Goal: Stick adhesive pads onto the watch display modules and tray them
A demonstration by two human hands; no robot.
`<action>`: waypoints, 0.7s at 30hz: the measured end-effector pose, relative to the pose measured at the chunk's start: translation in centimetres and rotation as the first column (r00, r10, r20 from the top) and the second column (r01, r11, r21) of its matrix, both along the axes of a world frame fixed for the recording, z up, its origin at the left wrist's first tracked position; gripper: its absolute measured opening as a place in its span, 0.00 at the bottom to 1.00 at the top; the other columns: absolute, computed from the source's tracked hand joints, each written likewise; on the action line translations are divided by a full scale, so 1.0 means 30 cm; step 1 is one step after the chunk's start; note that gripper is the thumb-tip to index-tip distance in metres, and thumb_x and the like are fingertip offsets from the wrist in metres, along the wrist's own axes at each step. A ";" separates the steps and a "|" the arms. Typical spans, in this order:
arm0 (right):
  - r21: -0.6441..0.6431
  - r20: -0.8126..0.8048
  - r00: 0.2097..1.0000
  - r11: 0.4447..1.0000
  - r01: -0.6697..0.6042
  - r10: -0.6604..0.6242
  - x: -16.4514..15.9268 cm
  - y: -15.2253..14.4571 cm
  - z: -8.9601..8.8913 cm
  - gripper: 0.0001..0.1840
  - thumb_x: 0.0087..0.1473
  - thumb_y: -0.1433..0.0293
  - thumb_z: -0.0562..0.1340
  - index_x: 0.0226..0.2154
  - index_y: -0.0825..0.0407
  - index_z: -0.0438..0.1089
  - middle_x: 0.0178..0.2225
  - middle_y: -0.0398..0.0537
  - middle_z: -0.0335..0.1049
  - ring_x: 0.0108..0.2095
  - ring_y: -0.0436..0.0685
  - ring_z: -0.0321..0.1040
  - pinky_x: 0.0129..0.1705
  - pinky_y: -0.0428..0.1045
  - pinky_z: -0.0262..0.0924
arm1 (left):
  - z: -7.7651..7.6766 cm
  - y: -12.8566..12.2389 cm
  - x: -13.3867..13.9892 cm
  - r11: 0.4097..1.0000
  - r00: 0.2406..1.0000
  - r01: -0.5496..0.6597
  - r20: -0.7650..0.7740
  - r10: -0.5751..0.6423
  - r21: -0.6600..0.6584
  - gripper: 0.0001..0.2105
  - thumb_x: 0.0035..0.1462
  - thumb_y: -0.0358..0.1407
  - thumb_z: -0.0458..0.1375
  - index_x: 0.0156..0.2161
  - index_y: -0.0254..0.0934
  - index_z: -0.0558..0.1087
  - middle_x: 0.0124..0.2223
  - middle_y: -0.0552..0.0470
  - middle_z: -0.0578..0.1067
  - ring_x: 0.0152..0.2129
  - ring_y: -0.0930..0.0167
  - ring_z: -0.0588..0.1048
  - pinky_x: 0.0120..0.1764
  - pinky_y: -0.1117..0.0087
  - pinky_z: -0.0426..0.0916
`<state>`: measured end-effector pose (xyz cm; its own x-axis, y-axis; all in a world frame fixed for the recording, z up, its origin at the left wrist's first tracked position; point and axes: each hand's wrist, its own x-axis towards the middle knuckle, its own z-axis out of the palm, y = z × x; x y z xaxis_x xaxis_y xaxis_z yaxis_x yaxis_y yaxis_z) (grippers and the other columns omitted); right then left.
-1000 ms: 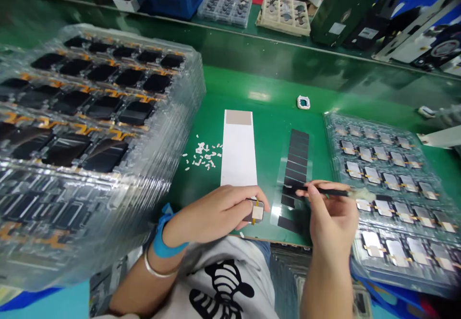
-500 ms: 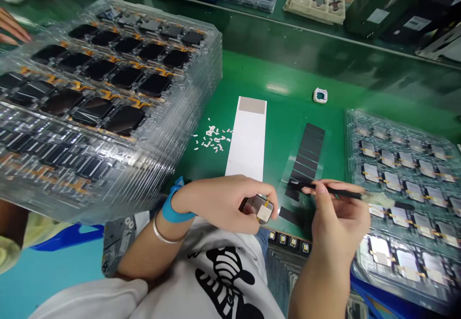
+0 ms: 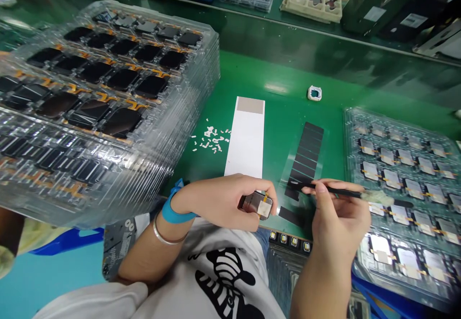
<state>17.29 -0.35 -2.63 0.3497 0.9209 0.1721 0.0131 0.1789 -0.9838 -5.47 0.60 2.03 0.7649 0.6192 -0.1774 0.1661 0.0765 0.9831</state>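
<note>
Near the bench's front edge my left hand (image 3: 230, 203) is closed around a small display module (image 3: 264, 207), its silvery back with a pale square and a gold flex strip facing up. Black tweezers (image 3: 340, 191), wrapped in pale tape toward the rear, are pinched in my right hand (image 3: 338, 213). Their tip lies over the clear sheet of black adhesive strips (image 3: 308, 146), close to its lower pieces. One separate black strip (image 3: 291, 215) lies below that sheet, between my hands. A white card with a grey top band (image 3: 245, 141) lies beyond my left hand.
A tall stack of clear trays (image 3: 194, 69) with black screens rises at left. Another tray of modules (image 3: 403, 165) lies at right. White scraps (image 3: 212, 139) are scattered beside the card, and a small white-framed part (image 3: 314, 93) sits farther back. A shelf (image 3: 252, 18) holds trays and boxes.
The view has shifted slightly. Both hands keep their hold and hardly move; the display module is tilted a little differently. Another person's hand at the far left has mostly gone from view.
</note>
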 end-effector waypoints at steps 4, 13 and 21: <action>-0.018 0.015 1.000 1.000 0.015 -0.015 -0.001 -0.002 0.002 0.14 0.49 0.67 0.74 0.32 0.53 0.68 0.34 0.43 0.72 0.29 0.49 0.73 0.33 0.45 0.70 | -0.003 -0.002 0.000 1.000 1.000 -0.006 0.005 0.006 -0.009 0.15 0.51 0.24 0.56 0.44 0.38 0.70 0.24 0.62 0.62 0.19 0.77 0.60 0.21 0.79 0.56; -0.016 -0.001 1.000 1.000 0.014 -0.015 0.003 -0.001 -0.002 0.14 0.50 0.68 0.73 0.32 0.53 0.68 0.33 0.43 0.72 0.31 0.50 0.74 0.33 0.44 0.70 | 0.001 -0.006 0.006 0.995 0.998 -0.066 0.018 0.068 -0.080 0.13 0.51 0.23 0.54 0.42 0.38 0.68 0.34 0.55 0.67 0.23 0.78 0.62 0.23 0.78 0.57; -0.018 0.021 0.999 0.999 0.035 -0.035 0.004 -0.002 -0.008 0.13 0.50 0.67 0.73 0.32 0.52 0.68 0.34 0.43 0.71 0.32 0.50 0.74 0.32 0.45 0.70 | 0.000 -0.023 0.006 0.980 0.988 -0.131 0.059 0.141 -0.149 0.13 0.57 0.24 0.54 0.46 0.39 0.67 0.32 0.58 0.62 0.25 0.75 0.60 0.26 0.75 0.56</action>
